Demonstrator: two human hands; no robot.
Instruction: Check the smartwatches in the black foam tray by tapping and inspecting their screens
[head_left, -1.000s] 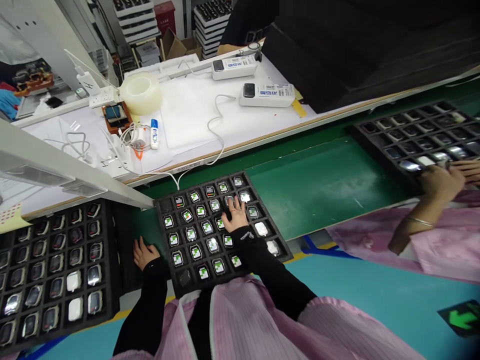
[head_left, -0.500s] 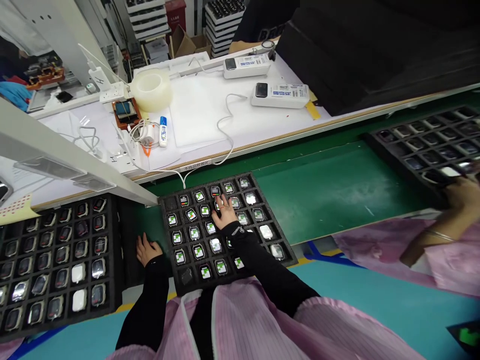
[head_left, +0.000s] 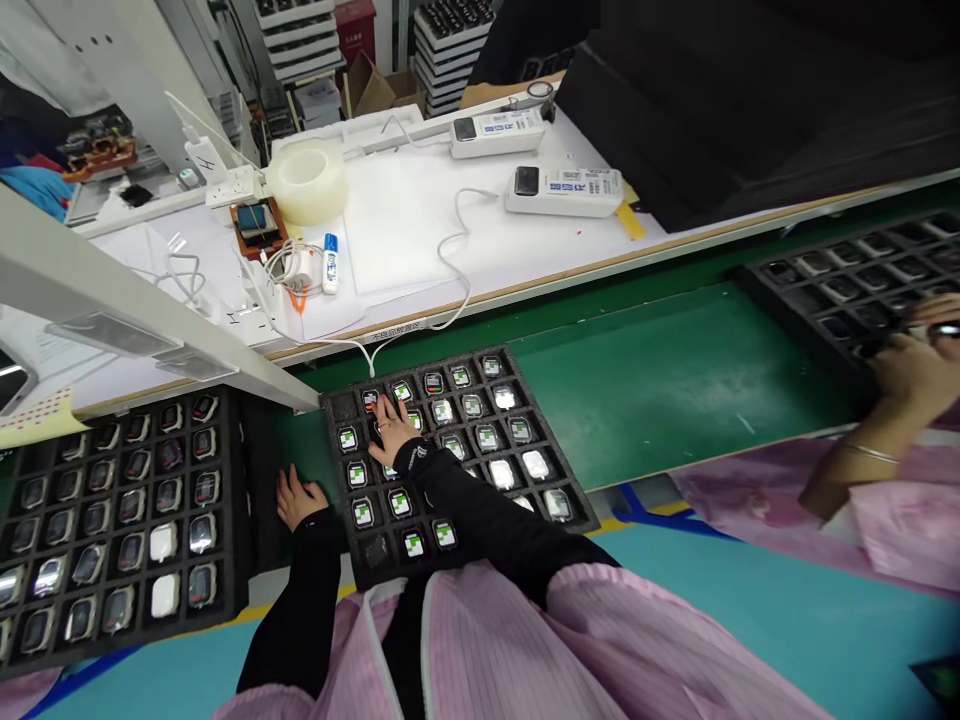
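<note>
My right hand (head_left: 391, 428) lies on the upper left of a black foam tray (head_left: 450, 358), its fingers apart and touching small square watch-like devices (head_left: 400, 502). Most of these show a green-and-white screen, and a few white ones (head_left: 501, 473) sit towards the right. My right sleeve hides several cells. My left hand (head_left: 298, 498) rests flat on the green surface between this tray and a second black tray (head_left: 232, 500), which is full of dark devices. A co-worker's hands (head_left: 911, 365) are at a third black tray (head_left: 787, 310) on the right.
A green belt surface (head_left: 667, 380) runs between the trays. Behind it, a white bench (head_left: 405, 240) holds two white meters, a tape roll, a small bottle and cables. A white beam (head_left: 97, 290) overhangs the left tray. A large black object fills the top right.
My right hand has moved left across the middle tray, from the centre cells to the upper left ones. My left hand stays put. The co-worker's hand has moved slightly right.
</note>
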